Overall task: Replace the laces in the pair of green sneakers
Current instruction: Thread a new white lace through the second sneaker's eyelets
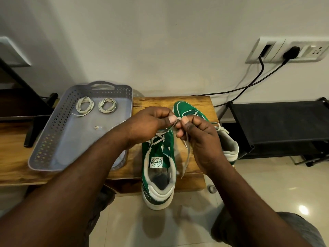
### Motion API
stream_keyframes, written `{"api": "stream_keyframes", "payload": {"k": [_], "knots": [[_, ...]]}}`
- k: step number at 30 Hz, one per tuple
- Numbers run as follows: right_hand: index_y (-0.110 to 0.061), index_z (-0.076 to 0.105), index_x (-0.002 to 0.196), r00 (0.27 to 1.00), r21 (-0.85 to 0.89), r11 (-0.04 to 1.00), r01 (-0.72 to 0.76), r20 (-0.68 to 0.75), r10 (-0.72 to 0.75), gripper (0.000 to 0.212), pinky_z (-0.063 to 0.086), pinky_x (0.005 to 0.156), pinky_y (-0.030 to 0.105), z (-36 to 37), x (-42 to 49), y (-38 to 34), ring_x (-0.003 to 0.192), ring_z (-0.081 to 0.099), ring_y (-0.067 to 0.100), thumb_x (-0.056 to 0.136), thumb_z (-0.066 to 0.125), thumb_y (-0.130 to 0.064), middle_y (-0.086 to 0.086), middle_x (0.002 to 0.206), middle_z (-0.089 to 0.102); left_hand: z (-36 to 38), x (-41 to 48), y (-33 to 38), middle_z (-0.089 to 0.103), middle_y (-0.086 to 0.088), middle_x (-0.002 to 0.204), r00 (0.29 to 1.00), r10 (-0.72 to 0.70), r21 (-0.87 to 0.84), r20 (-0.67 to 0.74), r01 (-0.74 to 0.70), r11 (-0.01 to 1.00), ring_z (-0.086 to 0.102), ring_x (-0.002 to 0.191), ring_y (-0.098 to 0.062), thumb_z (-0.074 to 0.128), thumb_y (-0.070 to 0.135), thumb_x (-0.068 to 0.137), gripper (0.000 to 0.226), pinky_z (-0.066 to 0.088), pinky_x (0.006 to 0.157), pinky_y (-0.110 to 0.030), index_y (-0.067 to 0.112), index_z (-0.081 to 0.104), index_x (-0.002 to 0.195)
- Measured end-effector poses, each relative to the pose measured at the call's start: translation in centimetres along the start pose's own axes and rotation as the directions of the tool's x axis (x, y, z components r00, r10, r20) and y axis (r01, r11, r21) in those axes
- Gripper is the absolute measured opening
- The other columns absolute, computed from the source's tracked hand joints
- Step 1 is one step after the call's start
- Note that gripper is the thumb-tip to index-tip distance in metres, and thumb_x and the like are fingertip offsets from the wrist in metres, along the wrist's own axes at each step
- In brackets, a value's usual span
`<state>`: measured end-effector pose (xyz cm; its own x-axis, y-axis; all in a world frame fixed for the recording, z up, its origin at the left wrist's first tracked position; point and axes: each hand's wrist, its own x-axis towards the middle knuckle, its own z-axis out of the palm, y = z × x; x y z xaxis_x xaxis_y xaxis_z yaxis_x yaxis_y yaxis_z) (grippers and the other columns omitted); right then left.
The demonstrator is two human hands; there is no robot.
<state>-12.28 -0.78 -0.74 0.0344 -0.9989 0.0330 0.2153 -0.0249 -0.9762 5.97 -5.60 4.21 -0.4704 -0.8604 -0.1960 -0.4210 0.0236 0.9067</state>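
Left grip (151,122), right grip (199,134) pinching flat lace (186,155), green sneaker (160,154)

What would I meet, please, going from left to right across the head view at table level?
Grey tray, first coiled lace, second coiled lace, left hand, right hand, black rack; the sneakers overlap the hands, so I omit them.
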Motion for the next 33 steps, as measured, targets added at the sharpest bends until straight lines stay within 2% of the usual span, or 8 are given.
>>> {"api": "stream_keyframes", "payload": {"k": [4,6,10,13,17,21,27,33], "knots": [[-0.013,0.074,0.095,1.0,-0.012,1.0,-0.005,0.01,0.005,0.025,0.048,0.077,0.031,0.1,-0.3,0.2,0.078,0.06,0.016,0.106,0.052,-0.019,0.007,0.081,0.068,0.2,0.2,0.1,0.075,0.007,0.09,0.997,-0.031,0.068,-0.066,0.036,0.997,0.068,0.086,-0.007,0.059,0.025,0.106,0.021,0.05,0.082,-0.035,0.017,0.074,0.094],[-0.014,0.074,0.094,1.0,-0.003,1.0,-0.003,0.017,0.003,0.028,0.049,0.079,0.032,0.0,-0.4,0.0,0.08,0.06,0.018,0.108,0.049,-0.013,0.007,0.082,0.068,-0.8,0.6,-0.6,0.075,0.004,0.098,0.971,-0.059,0.312,-0.232,0.131,0.941,0.068,0.097,-0.018,0.057,0.032,0.107,0.023,0.053,0.091,-0.045,0.024,0.072,0.091],[-0.025,0.078,0.088,0.998,0.007,1.0,-0.023,0.06,0.022,0.032,0.049,0.08,0.037,-0.4,-0.5,-0.4,0.08,0.061,0.017,0.106,0.052,-0.018,0.007,0.086,0.068,-2.8,0.4,-1.8,0.065,-0.006,0.119,0.86,-0.043,0.704,-0.508,0.443,0.555,0.049,0.121,-0.035,0.059,0.033,0.103,0.013,0.034,0.091,-0.046,0.026,0.069,0.108],[-0.014,0.075,0.094,0.996,-0.105,0.992,-0.074,0.043,0.079,0.024,0.047,0.073,0.034,-0.1,-0.4,0.2,0.075,0.057,0.017,0.105,0.054,-0.02,0.006,0.079,0.065,-2.1,0.2,-1.6,0.059,0.001,0.134,0.885,0.073,0.672,-0.459,0.292,0.681,0.041,0.13,-0.031,0.062,0.032,0.102,0.02,0.037,0.098,-0.049,0.03,0.069,0.12],[-0.008,0.074,0.095,0.994,-0.197,0.974,-0.108,-0.024,0.106,0.024,0.045,0.066,0.029,0.4,-0.2,0.9,0.068,0.054,0.012,0.108,0.055,-0.015,0.003,0.072,0.062,0.0,0.5,-1.0,0.06,0.014,0.137,0.962,0.254,0.652,-0.104,-0.127,0.747,0.036,0.133,-0.022,0.052,0.038,0.105,0.024,0.034,0.107,-0.044,0.035,0.069,0.122],[-0.006,0.074,0.095,0.994,-0.204,0.973,-0.111,-0.045,0.104,0.024,0.045,0.065,0.026,0.0,0.0,0.9,0.067,0.054,0.012,0.107,0.056,-0.017,0.002,0.07,0.062,0.7,0.7,-0.7,0.064,0.016,0.115,0.987,0.14,0.567,-0.083,-0.069,0.821,0.036,0.124,-0.018,0.052,0.037,0.107,0.018,0.035,0.106,-0.045,0.035,0.069,0.1],[-0.009,0.074,0.092,0.996,-0.241,0.967,-0.086,-0.029,0.082,0.022,0.048,0.065,0.022,-0.1,-0.4,0.5,0.067,0.057,0.012,0.105,0.06,-0.018,0.003,0.072,0.066,-2.4,0.6,-2.0,0.059,0.001,0.13,0.944,-0.064,0.775,-0.323,0.303,0.555,0.035,0.132,-0.03,0.049,0.048,0.106,0.033,0.038,0.104,-0.053,0.025,0.072,0.115],[-0.011,0.075,0.091,0.993,-0.269,0.957,-0.112,-0.056,0.101,0.019,0.047,0.061,0.017,0.6,-0.4,0.7,0.064,0.059,0.01,0.104,0.063,-0.019,0.003,0.071,0.068,-0.4,0.4,-1.6,0.066,0.016,0.123,0.983,0.183,0.574,0.003,-0.151,0.805,0.046,0.126,-0.012,0.054,0.03,0.107,0.019,0.022,0.111,-0.032,0.032,0.073,0.109]]}}
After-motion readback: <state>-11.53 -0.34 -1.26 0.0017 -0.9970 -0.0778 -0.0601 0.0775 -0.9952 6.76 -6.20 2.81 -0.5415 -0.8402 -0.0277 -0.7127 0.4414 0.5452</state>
